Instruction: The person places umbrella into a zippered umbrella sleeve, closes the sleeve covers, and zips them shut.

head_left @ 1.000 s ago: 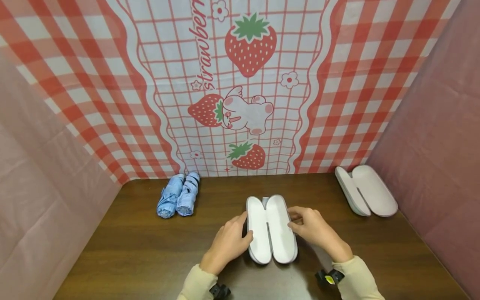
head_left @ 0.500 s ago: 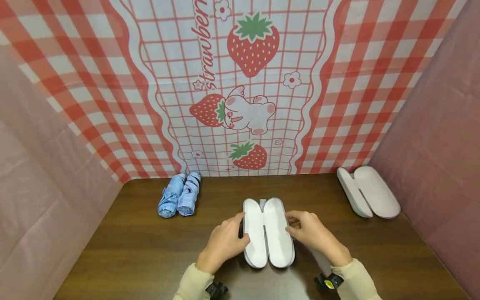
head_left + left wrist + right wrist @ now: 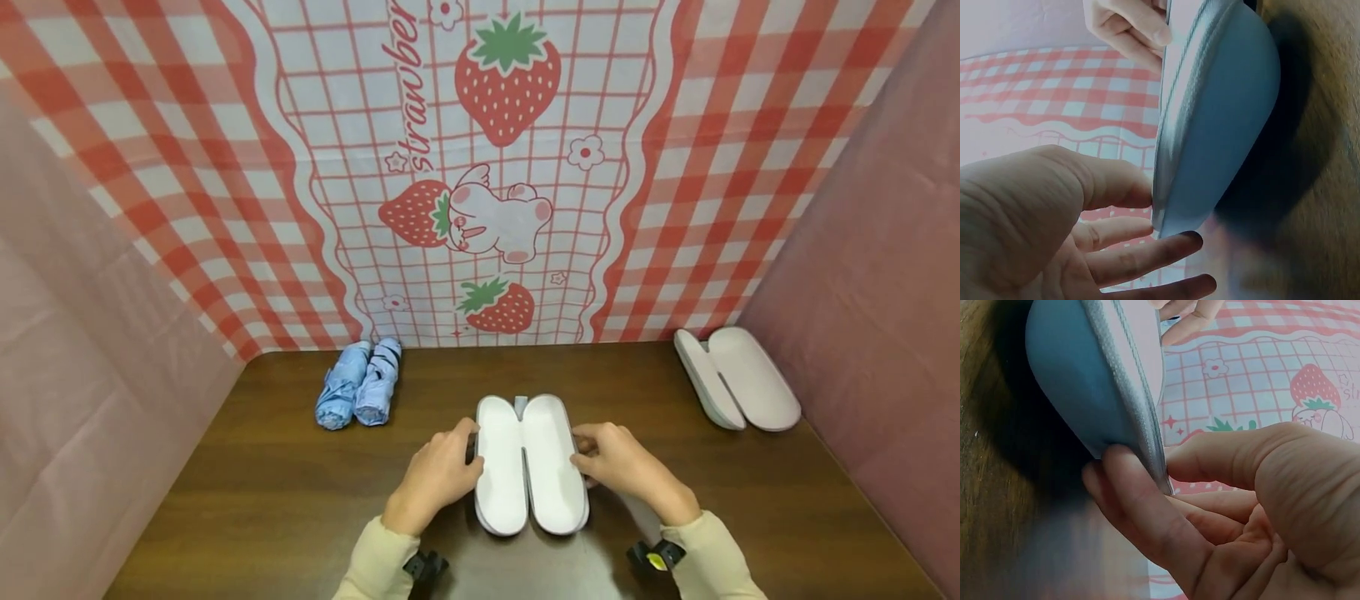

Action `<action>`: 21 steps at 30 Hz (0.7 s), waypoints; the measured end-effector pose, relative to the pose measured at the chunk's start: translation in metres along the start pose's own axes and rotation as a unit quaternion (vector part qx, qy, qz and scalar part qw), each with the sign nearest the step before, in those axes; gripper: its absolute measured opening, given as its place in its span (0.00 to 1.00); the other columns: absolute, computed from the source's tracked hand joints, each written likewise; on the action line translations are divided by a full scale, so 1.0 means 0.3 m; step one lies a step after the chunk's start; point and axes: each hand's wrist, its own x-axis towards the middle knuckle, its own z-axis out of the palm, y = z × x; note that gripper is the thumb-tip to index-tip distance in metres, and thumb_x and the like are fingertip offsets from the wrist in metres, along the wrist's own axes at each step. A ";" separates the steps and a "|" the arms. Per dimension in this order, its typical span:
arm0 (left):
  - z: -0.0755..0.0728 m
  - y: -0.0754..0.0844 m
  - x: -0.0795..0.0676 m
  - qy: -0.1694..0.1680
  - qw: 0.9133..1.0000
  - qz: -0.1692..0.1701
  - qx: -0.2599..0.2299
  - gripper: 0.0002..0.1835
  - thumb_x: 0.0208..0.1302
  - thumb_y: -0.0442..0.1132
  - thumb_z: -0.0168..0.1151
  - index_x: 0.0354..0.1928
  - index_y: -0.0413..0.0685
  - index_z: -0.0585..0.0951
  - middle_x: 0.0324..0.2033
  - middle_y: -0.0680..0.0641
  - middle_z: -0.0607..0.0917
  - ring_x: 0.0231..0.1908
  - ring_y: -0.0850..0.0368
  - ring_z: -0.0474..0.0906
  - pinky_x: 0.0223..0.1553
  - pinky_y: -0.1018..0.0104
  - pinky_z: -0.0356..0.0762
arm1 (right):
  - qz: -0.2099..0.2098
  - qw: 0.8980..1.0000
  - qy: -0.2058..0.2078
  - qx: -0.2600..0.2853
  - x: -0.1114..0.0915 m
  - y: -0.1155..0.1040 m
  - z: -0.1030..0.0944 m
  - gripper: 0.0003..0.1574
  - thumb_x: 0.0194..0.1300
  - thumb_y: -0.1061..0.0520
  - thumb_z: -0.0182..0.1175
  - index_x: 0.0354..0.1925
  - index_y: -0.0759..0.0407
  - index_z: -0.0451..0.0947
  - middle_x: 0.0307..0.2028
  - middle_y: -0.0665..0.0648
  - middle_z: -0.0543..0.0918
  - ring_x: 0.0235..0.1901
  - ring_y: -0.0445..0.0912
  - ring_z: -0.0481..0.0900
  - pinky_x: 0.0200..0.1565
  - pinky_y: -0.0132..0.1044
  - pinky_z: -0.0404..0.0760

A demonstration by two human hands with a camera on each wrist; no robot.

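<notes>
An unfolded zip-up glasses case [image 3: 555, 467], white inside and pale blue-grey outside, lies on the table in front of me, its two halves side by side. My left hand [image 3: 438, 471] pinches the rim of the left half, its thumb [image 3: 1125, 184] on the inner edge and fingers at the outside. On the other side, my right hand [image 3: 626, 467] grips the right half's rim, thumb on top and fingers under the shell [image 3: 1072, 381]. A small tab [image 3: 521, 406] shows at the case's far end.
Two folded blue umbrellas [image 3: 341, 387] lie side by side at the back left of the brown table [image 3: 300, 500]. A second unfolded case [image 3: 752, 379] lies at the back right. A strawberry-print cloth [image 3: 495, 208] hangs behind.
The case's halves have spread wider apart. My left hand has shifted left with the left half, while my right hand has barely moved. The case also sits slightly nearer me.
</notes>
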 end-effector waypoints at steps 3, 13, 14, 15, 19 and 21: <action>-0.003 -0.004 0.000 -0.013 1.000 -0.004 -0.003 0.23 0.65 0.40 0.67 0.60 0.43 0.78 0.48 0.36 0.88 0.33 0.47 0.84 0.35 0.46 0.82 | 0.007 1.000 -0.010 0.008 0.000 0.003 0.000 0.31 0.64 0.68 0.65 0.61 0.85 0.70 0.41 0.73 0.87 0.23 0.47 0.87 0.25 0.35 0.85; -0.002 0.003 -0.003 0.010 1.000 0.008 0.011 0.23 0.65 0.43 0.69 0.60 0.45 0.80 0.50 0.38 0.88 0.43 0.38 0.87 0.38 0.41 0.83 | 0.020 1.000 -0.001 0.014 -0.005 -0.018 0.014 0.31 0.65 0.67 0.64 0.61 0.83 0.71 0.40 0.72 0.88 0.25 0.46 0.87 0.25 0.35 0.85; -0.002 0.003 -0.004 0.012 1.000 0.007 0.011 0.23 0.65 0.44 0.69 0.60 0.45 0.80 0.50 0.38 0.88 0.44 0.38 0.87 0.38 0.41 0.83 | 0.022 1.000 -0.001 0.014 -0.006 -0.021 0.016 0.31 0.65 0.67 0.64 0.62 0.83 0.71 0.40 0.72 0.88 0.25 0.46 0.87 0.25 0.35 0.86; -0.004 0.003 -0.005 0.012 1.000 0.005 0.011 0.23 0.65 0.44 0.69 0.60 0.45 0.81 0.50 0.38 0.88 0.44 0.38 0.87 0.38 0.41 0.83 | 0.023 1.000 -0.003 0.014 -0.006 -0.023 0.017 0.31 0.65 0.67 0.64 0.62 0.83 0.70 0.41 0.72 0.88 0.25 0.46 0.87 0.25 0.35 0.86; -0.012 0.005 -0.004 0.018 1.000 0.003 0.013 0.23 0.66 0.46 0.69 0.60 0.46 0.81 0.51 0.39 0.88 0.47 0.39 0.87 0.39 0.41 0.83 | 0.025 1.000 0.000 0.010 -0.005 -0.031 0.019 0.31 0.66 0.66 0.64 0.62 0.83 0.70 0.41 0.72 0.88 0.24 0.46 0.87 0.25 0.35 0.85; -0.016 0.004 0.000 0.022 1.000 0.002 0.012 0.24 0.67 0.49 0.68 0.60 0.46 0.81 0.52 0.40 0.88 0.48 0.40 0.86 0.40 0.41 0.83 | 0.027 1.000 0.005 0.007 -0.006 -0.034 0.018 0.31 0.66 0.66 0.64 0.63 0.83 0.70 0.41 0.72 0.88 0.24 0.46 0.87 0.24 0.35 0.85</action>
